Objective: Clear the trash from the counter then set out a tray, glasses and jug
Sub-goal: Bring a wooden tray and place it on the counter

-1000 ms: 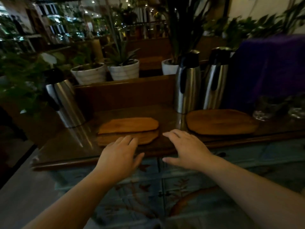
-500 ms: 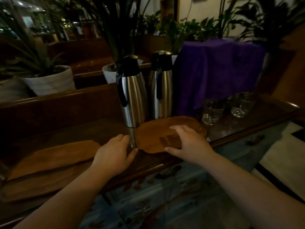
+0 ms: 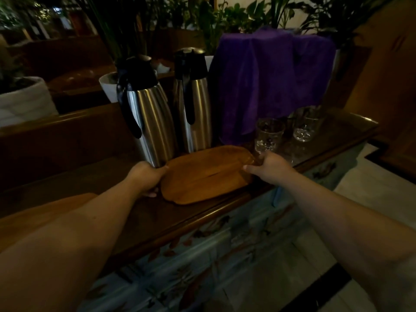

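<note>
Head view: hands (image 3: 148, 176) gripping tray (image 3: 207, 174)

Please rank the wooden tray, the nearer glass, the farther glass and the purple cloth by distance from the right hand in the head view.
From the right hand:
1. Wooden tray, gripped at its right end.
2. Nearer glass, just behind.
3. Farther glass, behind, to the right.
4. Purple cloth, draped at the back.

Café-like room: steel jugs (image 3: 148, 113), glasses (image 3: 269, 135), potted plants (image 3: 225, 21).

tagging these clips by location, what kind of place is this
Probably a café or restaurant drinks station: two steel thermal jugs, glasses and a wooden tray on a wooden counter, potted plants behind.
</note>
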